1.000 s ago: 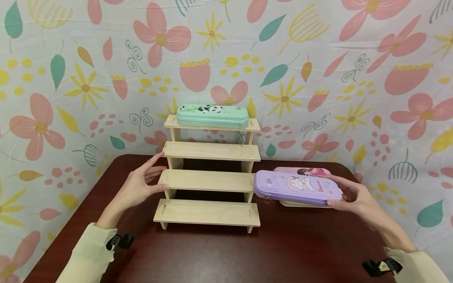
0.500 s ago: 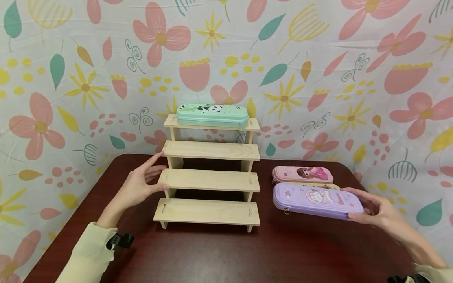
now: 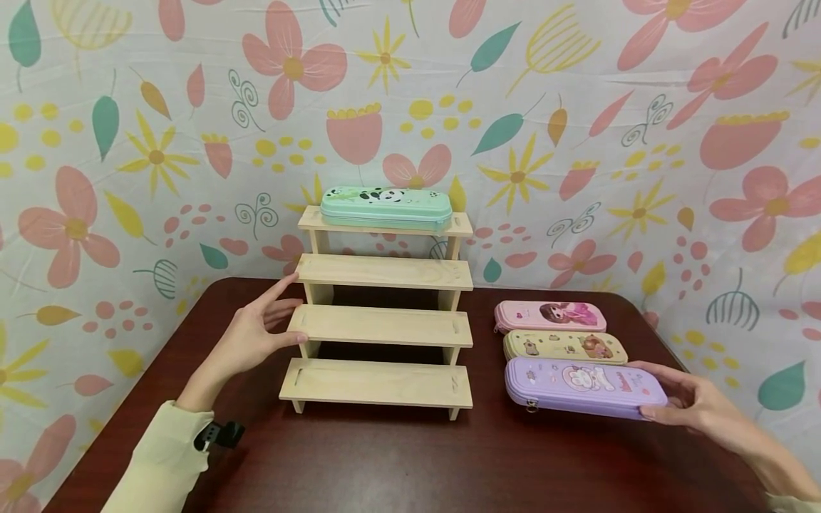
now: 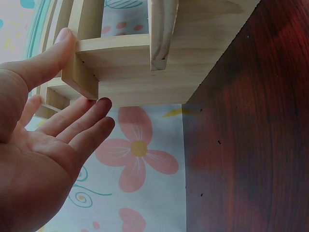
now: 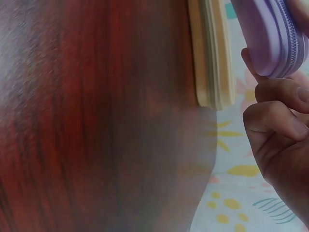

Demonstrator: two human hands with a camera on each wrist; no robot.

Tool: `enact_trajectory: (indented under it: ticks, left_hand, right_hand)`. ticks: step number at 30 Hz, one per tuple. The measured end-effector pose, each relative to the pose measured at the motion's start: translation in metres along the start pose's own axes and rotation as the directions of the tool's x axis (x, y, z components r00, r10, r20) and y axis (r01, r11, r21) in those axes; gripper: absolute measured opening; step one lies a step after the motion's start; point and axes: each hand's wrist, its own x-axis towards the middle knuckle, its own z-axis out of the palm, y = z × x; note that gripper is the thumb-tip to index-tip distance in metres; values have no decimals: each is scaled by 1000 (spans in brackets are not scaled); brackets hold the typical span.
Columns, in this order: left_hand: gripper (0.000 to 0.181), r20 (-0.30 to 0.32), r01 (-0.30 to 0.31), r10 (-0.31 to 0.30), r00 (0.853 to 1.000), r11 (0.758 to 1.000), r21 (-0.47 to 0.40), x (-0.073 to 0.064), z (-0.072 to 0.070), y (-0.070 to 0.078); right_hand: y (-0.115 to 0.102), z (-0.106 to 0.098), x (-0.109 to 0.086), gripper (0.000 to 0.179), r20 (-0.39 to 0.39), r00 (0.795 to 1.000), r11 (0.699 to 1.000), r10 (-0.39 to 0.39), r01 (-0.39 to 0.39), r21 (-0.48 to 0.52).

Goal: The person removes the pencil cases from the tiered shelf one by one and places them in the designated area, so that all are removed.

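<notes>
My right hand (image 3: pixel 695 406) grips the right end of a purple pencil case (image 3: pixel 558 377) with a bunny print and a zipper round its side. In the right wrist view the purple case is held up off the dark table, thumb and fingers on either side. My left hand (image 3: pixel 246 338) touches the left side of a four-tier wooden display stand (image 3: pixel 378 326), its fingers fairly straight and spread. Seen from the left wrist, the thumb (image 4: pixel 60 48) lies against the end of a shelf board. A mint-green panda pencil case (image 3: pixel 385 206) lies on the top tier.
Right of the stand, a pink pencil case (image 3: pixel 522 315) lies on the table (image 3: pixel 398 463), with a yellow one (image 3: pixel 551 344) in front of it. The purple case overlaps the yellow one's front edge in the head view. A flower-printed cloth (image 3: pixel 564 71) hangs behind.
My right hand has carried the purple case right and toward the front, away from the stand, uncovering the pink and yellow cases. My left hand has stayed at the stand.
</notes>
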Motion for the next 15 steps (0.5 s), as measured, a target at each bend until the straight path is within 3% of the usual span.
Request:
enact_trajectory:
  ticks: [15]
  left_hand:
    - [102, -1, -1, 1, 1000, 1000, -7, 1, 0, -2]
  right_hand:
    - [13, -1, 0, 71, 9, 1000, 999, 28, -27, -45]
